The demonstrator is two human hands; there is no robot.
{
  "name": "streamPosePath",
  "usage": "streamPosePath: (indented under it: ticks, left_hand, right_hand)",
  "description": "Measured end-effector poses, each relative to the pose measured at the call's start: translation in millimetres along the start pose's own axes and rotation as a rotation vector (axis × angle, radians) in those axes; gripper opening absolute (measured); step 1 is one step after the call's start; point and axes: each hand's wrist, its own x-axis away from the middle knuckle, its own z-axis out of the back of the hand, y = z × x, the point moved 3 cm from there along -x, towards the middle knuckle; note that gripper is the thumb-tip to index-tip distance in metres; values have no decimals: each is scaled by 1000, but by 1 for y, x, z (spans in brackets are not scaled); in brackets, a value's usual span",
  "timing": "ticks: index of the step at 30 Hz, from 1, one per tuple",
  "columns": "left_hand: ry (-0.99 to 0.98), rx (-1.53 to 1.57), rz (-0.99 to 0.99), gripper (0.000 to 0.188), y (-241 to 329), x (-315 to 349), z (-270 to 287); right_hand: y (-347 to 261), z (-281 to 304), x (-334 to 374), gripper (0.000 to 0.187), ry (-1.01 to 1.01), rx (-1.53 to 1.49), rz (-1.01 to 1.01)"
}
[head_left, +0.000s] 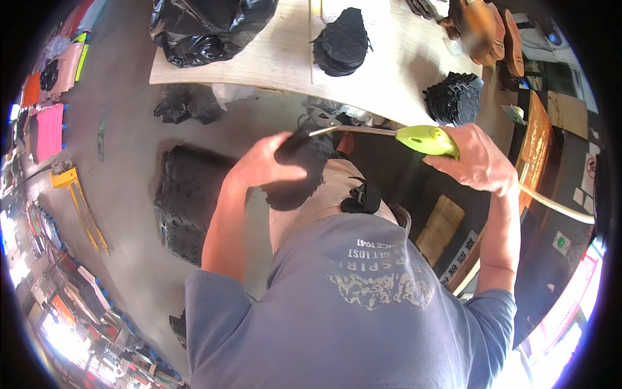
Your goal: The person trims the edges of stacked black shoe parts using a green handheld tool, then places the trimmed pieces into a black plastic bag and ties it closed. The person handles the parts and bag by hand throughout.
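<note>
left hand (262,162) is up in front of the chest, fingers (288,175) wrapped around a flat black cut piece (291,188), dark and irregular at its edge, held out over the lap so its face is turned up and open to the tool. right hand (479,162) comes in from the other side, fingers closed tight around the lime-green handle (427,139) of a tool, and its thin metal rod (356,131) runs straight across to a dark tip right at the top of the black piece, by the left thumb. a pale hose (557,207) trails off the back of the handle, down past the right wrist, slack enough to let the tool swing.

so the piece is pinned in the left hand, between the two hands, with the tip touching or just beside it; i can't tell which.

beyond the hands, the pale wooden table (272,58) carries two stacks of similar black pieces (343,42), plus a black plastic bag (201,26) at its far left. down on the floor, a big dark bundle (191,201) sits just beside the left forearm, within easy reach.
</note>
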Motion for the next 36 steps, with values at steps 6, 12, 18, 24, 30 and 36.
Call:
streamPosePath:
  ticks: [6, 12, 18, 24, 30, 36]
  left_hand:
    - [-198, -86, 80, 81, 6, 2, -24]
    - [-143, -146, -15, 82, 0, 6, -24]
    - [-65, 259, 24, 80, -22, 7, -18]
    - [2, 824, -87, 87, -15, -12, -24]
    - [-276, 917, -90, 90, 29, -58, -64]
    - [-393, 849, -31, 96, 56, -79, -99]
  right_hand:
    - [-10, -5, -23, 27, -116, 142, 187]
    - [-4, -23, -40, 26, -248, 113, 116]
    - [35, -14, -6, 30, -33, -112, -64]
    - [86, -80, 23, 45, -248, 267, -413]
    - [59, -75, -17, 75, 559, -483, 171]
    - [29, -84, -62, 57, 401, -782, 308]
